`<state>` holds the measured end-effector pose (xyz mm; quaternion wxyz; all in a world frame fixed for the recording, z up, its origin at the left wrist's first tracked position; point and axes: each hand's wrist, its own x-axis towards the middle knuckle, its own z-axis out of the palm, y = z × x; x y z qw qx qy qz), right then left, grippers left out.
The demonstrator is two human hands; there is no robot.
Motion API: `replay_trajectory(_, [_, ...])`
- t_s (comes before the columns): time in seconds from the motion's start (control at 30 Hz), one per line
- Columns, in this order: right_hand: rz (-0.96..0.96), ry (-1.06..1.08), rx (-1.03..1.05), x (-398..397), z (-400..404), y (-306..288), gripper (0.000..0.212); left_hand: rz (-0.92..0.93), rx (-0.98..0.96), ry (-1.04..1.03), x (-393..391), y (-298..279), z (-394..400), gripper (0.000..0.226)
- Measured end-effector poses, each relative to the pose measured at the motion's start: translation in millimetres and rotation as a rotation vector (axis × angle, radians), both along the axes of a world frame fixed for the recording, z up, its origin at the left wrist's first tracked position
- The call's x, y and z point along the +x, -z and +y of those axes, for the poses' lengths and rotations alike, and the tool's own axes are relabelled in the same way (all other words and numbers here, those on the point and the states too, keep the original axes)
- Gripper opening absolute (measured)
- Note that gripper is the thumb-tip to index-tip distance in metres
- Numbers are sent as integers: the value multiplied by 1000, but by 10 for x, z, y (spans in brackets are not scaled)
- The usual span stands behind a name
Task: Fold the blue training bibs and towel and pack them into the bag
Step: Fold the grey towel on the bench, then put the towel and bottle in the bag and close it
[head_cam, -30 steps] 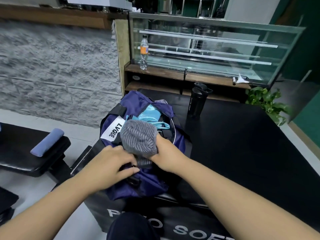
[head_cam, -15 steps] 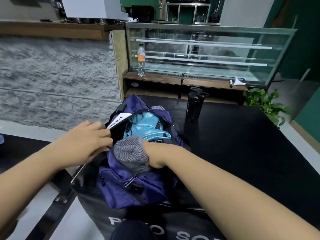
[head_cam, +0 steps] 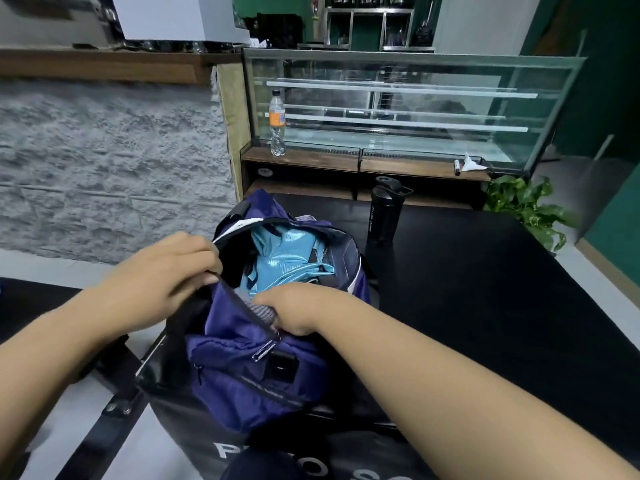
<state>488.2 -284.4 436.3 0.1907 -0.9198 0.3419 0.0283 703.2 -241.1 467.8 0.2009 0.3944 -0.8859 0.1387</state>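
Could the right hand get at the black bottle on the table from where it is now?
Probably yes: the black bottle stands uncovered beyond the bag, nothing between, but the right hand is busy pushing the towel in.

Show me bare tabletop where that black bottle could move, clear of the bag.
Free: the black table right of the bag, from the black bottle back toward the near edge. Crowded: the bag's mouth, with the left hand, right hand and blue bibs.

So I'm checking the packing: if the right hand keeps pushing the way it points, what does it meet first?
The right hand points into the bag. The grey towel is at its fingers; beyond it probably the blue bibs, though depth is unclear.
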Motion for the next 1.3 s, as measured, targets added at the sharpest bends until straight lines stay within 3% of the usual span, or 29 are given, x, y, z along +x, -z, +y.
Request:
replay_trajectory(0.07, [71, -20, -17, 40, -5, 47, 27, -5, 3, 15, -90, 9, -4, 27])
replay_trajectory(0.23, [-151, 27, 228, -227, -8, 199, 49, 122, 129, -35, -237, 231, -20, 32])
replay_trajectory(0.3, [-324, 197, 224, -414, -17, 180, 41, 246, 235, -86, -341, 319, -6, 21])
replay_trajectory(0.37, [-476, 462, -17, -600, -47, 166, 15, 411, 373, -149, -458, 377, -14, 22])
replay_trajectory(0.43, [-446, 747, -204, -783, -123, 218, 20, 562, 414, -213, -559, 402, -56, 23])
replay_trajectory(0.47, [-394, 867, -166, -864, -161, 264, 26, 597, 390, -259, -609, 404, -97, 20])
replay_trajectory(0.53, [-301, 987, 66, -962, -245, 392, 34, 592, 399, -424, -685, 388, -221, 43])
replay_trajectory(0.57, [-292, 992, 171, -975, -277, 453, 31, 575, 443, -553, -719, 349, -291, 50])
replay_trajectory(0.63, [-301, 967, 228, -959, -307, 487, 31, 462, 510, -776, -739, 313, -472, 38])
replay_trajectory(0.7, [-325, 946, 157, -921, -322, 371, 33, 291, 553, -899, -745, 275, -610, 19])
replay_trajectory(0.8, [-434, 921, 9, -863, -283, -22, 36, 221, 508, -953, -741, 168, -694, 25])
replay_trajectory(0.9, [-583, 820, -125, -802, -187, -479, 39, 385, 310, -884, -810, -123, -601, 21])
replay_trajectory(1.0, [-696, 709, -20, -562, 12, -747, 39, 568, 239, -723, -839, -334, -543, 24])
replay_trajectory(1.13, [-816, 644, 320, -177, 191, -656, 31, 595, 530, -578, -1040, -380, -396, 52])
replay_trajectory(1.23, [-761, 575, 326, -104, 205, -515, 28, 777, 849, -470, -1119, -308, -281, 69])
replay_trajectory(1.3, [-651, 491, 234, -142, 204, -428, 29, 910, 948, -463, -1114, -234, -264, 53])
